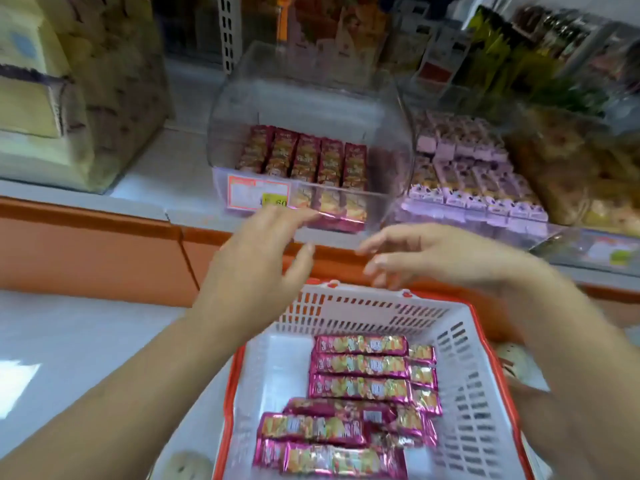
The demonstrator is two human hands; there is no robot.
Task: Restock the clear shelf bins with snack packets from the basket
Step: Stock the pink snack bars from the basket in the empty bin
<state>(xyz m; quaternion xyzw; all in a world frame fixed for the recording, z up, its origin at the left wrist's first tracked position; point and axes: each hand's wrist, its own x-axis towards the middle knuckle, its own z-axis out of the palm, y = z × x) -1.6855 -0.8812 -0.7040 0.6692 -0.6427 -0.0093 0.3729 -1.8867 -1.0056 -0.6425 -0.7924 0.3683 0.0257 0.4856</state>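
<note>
In the head view both hands hang empty and spread: the left hand (256, 261) is just in front of the clear bin (311, 98) on the shelf (156, 188), and the right hand (440, 258) is beside it above the far rim of the basket (485, 375). The snack packets (360, 365) lie flat in rows in the basket below. The likely step is fetching more of them. It would go best by lifting a few aligned packets together, turning them upright to match the standing row (311, 157) in the bin, and filling its right end, which looks open. The purple packs (467, 181) next door belong to another bin.
</note>
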